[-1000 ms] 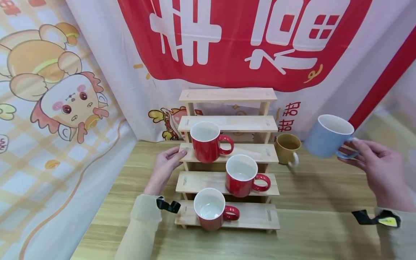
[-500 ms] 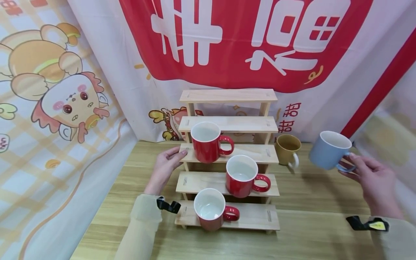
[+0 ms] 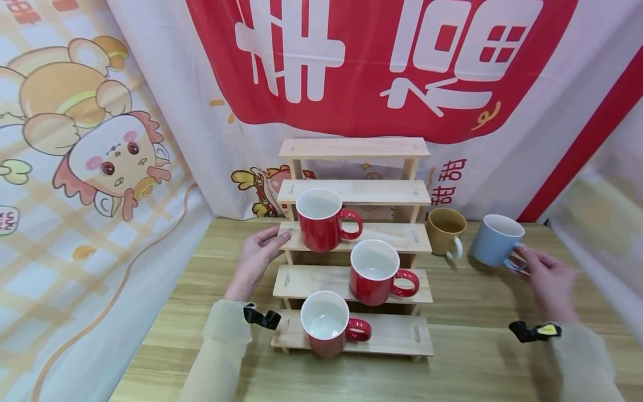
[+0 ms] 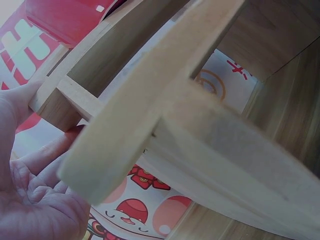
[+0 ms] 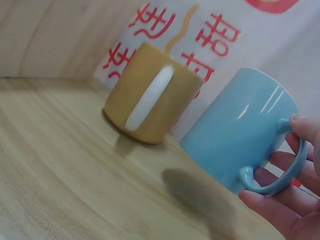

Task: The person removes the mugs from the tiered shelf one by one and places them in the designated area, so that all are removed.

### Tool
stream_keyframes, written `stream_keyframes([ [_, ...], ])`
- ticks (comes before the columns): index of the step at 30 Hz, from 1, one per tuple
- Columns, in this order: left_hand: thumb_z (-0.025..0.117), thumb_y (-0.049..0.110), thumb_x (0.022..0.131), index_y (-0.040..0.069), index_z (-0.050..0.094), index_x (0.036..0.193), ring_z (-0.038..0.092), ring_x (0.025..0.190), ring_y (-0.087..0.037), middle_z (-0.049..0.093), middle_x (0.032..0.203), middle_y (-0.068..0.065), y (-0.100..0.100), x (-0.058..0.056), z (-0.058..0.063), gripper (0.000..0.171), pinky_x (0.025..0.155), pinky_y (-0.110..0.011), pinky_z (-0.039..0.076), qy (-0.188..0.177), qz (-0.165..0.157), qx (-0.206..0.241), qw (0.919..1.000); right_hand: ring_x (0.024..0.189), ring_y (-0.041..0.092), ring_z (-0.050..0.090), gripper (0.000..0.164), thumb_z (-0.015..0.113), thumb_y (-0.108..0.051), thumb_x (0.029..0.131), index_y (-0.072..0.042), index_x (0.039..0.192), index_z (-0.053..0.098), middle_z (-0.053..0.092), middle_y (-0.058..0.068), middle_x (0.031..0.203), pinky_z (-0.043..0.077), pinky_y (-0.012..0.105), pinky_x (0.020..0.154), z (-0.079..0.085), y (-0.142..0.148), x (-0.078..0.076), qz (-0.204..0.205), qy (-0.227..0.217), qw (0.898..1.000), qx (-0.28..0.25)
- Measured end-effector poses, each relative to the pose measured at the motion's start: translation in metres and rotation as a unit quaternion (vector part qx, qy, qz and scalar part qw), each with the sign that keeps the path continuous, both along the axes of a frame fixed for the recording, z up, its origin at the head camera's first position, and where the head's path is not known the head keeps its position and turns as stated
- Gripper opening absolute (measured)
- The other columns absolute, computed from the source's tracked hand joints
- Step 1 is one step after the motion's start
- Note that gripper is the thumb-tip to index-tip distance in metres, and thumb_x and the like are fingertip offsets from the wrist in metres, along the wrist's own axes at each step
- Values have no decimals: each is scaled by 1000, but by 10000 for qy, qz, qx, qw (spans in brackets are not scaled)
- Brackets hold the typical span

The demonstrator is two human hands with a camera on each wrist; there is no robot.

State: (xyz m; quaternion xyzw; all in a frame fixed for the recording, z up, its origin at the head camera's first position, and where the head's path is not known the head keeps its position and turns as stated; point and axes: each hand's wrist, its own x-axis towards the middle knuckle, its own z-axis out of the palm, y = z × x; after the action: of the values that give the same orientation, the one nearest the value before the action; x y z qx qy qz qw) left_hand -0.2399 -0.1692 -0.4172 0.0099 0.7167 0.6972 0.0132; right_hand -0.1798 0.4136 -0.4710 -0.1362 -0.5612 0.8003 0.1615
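Note:
By its handle, my right hand [image 3: 550, 279] holds a light blue mug [image 3: 494, 240] at the right of the table. The right wrist view shows fingers curled through the blue mug's handle [image 5: 292, 172], thumb on top. Just left of it stands a mustard mug [image 3: 444, 231] with a white handle. My left hand [image 3: 256, 259] pinches the left end of the middle step of a wooden tiered shelf [image 3: 392, 237], thumb above and fingers beneath. In the left wrist view that shelf end [image 4: 60, 107] sits between thumb and fingers.
Three red mugs stand on the lower steps: one [image 3: 320, 223] on the middle step, one [image 3: 374, 279] below, one [image 3: 324, 329] on the lowest. A printed curtain [image 3: 361, 67] hangs right behind the shelf. Wood-grain tabletop [image 3: 482, 357] spreads right of the shelf.
My right hand has brought the blue mug down and to the left, closer to the mustard mug. The left hand has stayed on the shelf.

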Motion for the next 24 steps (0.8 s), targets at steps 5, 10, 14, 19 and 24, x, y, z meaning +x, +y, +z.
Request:
stream_keyframes([
  [5,74,29,97,-3,56,141,63,119,-26,64,132,-19,0,-1,-1,57,97,-33,54,-43,18,-62,10000,81,10,74,12,76,-15,93,-7,102,79,76,-3,93,60,29,70,-5,-6,-13,-216,-246,9994,-90],
  [10,73,29,97,-2,56,141,62,121,-26,63,134,-19,0,-1,-2,57,98,-35,53,-45,23,-73,10000,83,11,74,12,78,-15,92,-7,101,79,77,-2,91,60,29,69,-7,-13,-25,-455,-435,9975,-327],
  [14,74,29,96,-3,56,141,62,120,-26,63,133,-19,0,-1,-2,57,98,-36,54,-59,41,-53,10000,82,12,74,11,79,-16,91,-8,98,79,76,-2,90,60,30,69,-9,-16,-35,-621,-602,9951,-477],
  [19,73,28,97,-3,56,140,62,120,-26,63,133,-19,0,-1,-2,56,98,-35,54,-103,29,-57,9999,80,13,74,10,80,-14,90,-6,97,79,75,0,89,60,32,69,-13,-17,-44,-859,-701,9918,-640],
  [24,72,28,98,-2,56,141,62,121,-26,62,135,-20,0,-2,-2,55,100,-36,53,-118,13,-37,9999,78,13,74,9,80,-14,90,-7,95,79,74,1,88,61,32,68,-15,-18,-49,-1004,-781,9893,-713],
])
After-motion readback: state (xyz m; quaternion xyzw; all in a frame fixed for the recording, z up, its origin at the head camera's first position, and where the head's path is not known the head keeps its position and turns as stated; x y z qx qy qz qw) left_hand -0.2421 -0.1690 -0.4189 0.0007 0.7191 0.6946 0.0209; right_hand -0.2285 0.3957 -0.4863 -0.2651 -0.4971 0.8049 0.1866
